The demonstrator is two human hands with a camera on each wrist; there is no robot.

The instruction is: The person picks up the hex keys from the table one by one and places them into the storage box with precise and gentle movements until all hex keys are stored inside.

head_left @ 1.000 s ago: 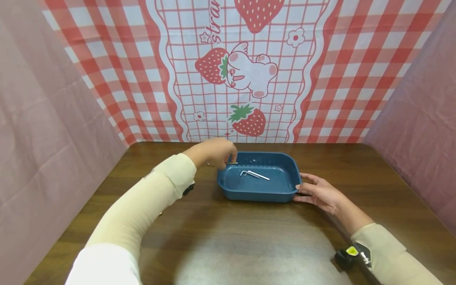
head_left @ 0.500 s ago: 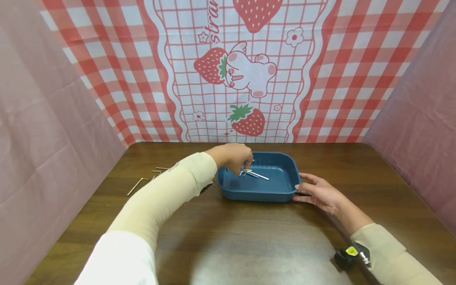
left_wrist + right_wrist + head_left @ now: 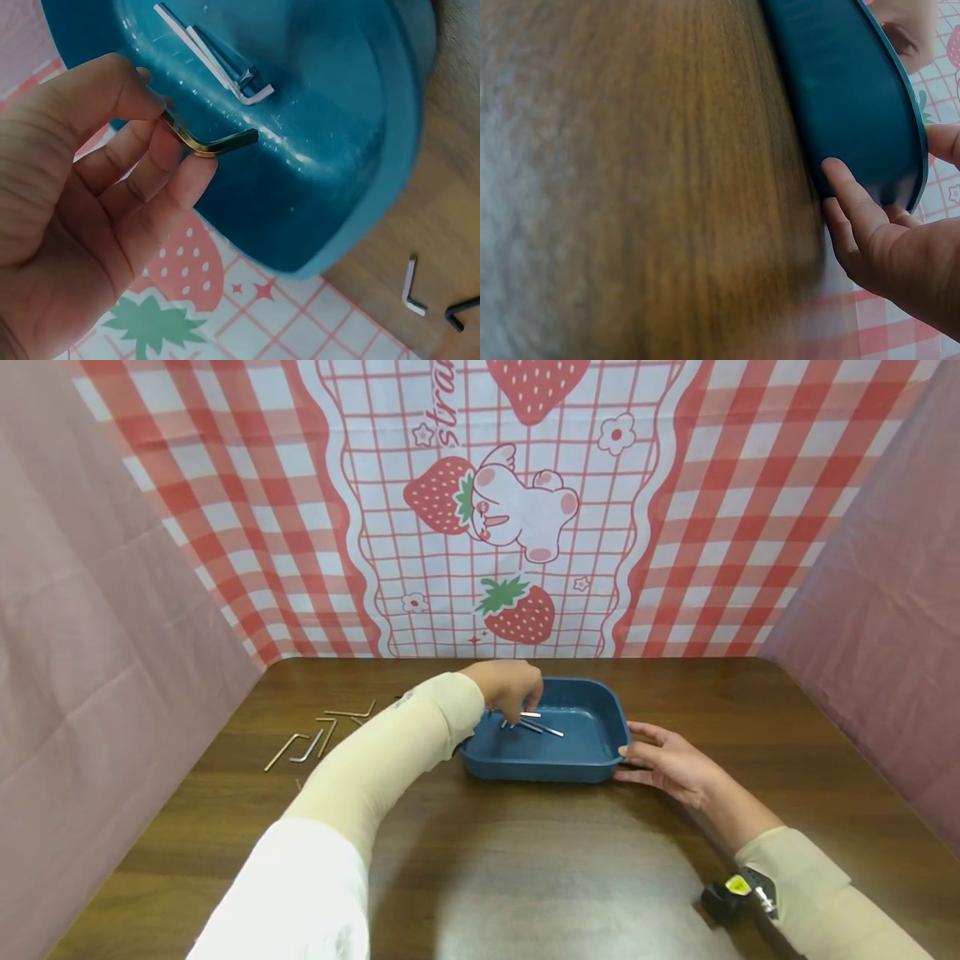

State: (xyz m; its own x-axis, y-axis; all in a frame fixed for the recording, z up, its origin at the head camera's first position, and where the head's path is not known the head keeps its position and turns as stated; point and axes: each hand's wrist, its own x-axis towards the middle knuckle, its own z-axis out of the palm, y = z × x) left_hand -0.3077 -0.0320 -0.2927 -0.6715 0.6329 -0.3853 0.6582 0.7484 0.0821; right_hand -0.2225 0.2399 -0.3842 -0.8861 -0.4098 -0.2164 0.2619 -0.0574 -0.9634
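My left grip (image 3: 97,180) pinches a gold hex key (image 3: 214,145) over the blue tray (image 3: 543,771).
I judge this to be the placing step, with the key above the tray near silver keys (image 3: 193,46) lying inside. My right grip (image 3: 675,768), fingers extended, touches the tray's right end. The next move likely calls for lowering, then loosening the pinch. Loose keys (image 3: 281,752) lie on the desk (image 3: 525,868), left of the tray.

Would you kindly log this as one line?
left hand: pinches gold hex key over tray; right hand: holds tray; other hex keys: in tray, on table
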